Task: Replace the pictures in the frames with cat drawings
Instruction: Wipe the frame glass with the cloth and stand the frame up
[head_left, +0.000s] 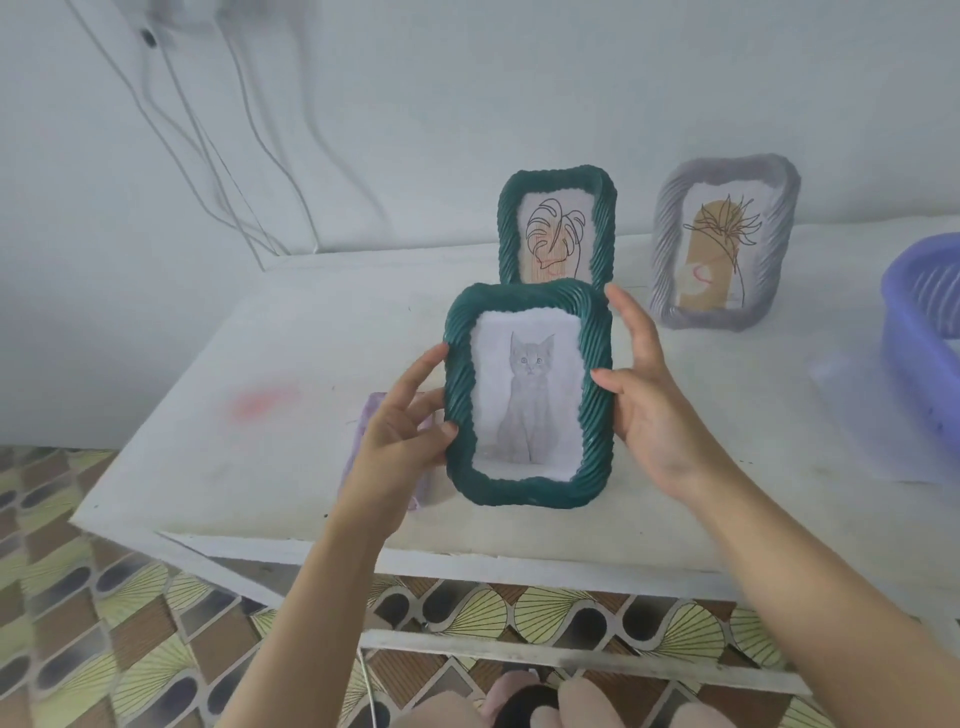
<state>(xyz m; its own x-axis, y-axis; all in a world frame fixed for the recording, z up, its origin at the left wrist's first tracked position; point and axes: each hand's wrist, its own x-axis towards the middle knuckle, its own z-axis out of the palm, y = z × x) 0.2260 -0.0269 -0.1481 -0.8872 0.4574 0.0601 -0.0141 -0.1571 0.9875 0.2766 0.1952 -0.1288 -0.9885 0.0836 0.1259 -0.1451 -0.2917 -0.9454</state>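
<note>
Holding green cat frame (530, 483), left hand (402, 434), right hand (652, 410) flanking

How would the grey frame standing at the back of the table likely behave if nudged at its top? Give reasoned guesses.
The grey frame stands upright on a narrow bottom edge, so it would probably tip rather than slide. Its thick twisted rim looks rigid, likely stiff, not floppy. The ribbed surface should give fingers fair grip.
</note>
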